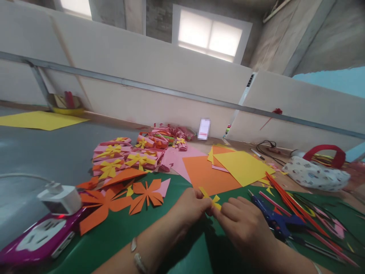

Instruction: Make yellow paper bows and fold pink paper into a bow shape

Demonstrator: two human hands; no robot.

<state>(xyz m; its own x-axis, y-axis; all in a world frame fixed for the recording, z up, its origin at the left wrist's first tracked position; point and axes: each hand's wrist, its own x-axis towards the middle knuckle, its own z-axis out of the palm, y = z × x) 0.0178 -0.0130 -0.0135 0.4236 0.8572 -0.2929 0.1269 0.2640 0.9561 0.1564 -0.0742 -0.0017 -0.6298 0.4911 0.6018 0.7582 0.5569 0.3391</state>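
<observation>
My left hand (189, 207) and my right hand (242, 222) meet over a green sheet (122, 232), both pinched on a small yellow paper cut-out (212, 199) with thin strips sticking out. The left wrist wears a bracelet. Just left of the hands lie orange paper flower cut-outs (145, 194). A blue glue gun (275, 219) lies right beside my right hand.
Pink paper pieces with yellow bows (125, 158) are piled behind. Orange (203, 173) and yellow (242, 165) sheets lie ahead. Red and pink sticks (296, 205) fan out at right, near a white patterned pouch (316, 175). A purple power strip with a white plug (48, 224) sits at left.
</observation>
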